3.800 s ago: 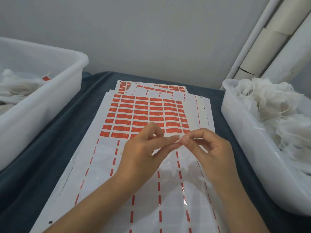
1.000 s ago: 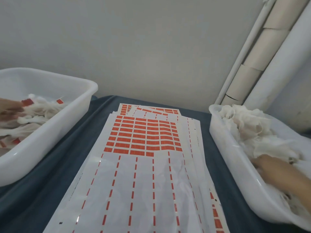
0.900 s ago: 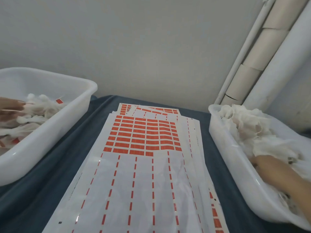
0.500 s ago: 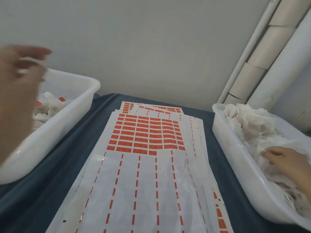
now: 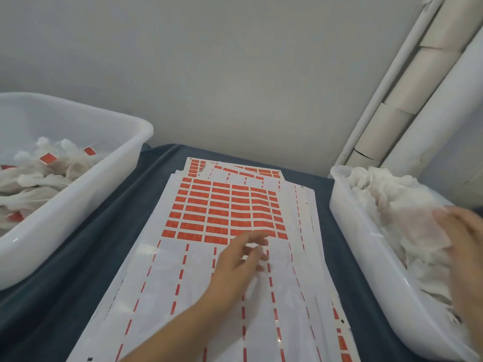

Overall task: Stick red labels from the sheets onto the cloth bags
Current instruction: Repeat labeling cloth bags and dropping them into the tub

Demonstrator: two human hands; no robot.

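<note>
Left bin (image 5: 78,194) holding labelled bags; many red labels (image 5: 224,212) remaining. Left hand (image 5: 237,265) relaxed, reaching; right hand (image 5: 462,246) gripping cloth bag (image 5: 418,226).

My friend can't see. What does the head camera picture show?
A person's left hand reaches over a sheet of red labels on a blue-covered table, while the right hand holds a white cloth bag in the right tub. The left tub holds labelled bags.
</note>
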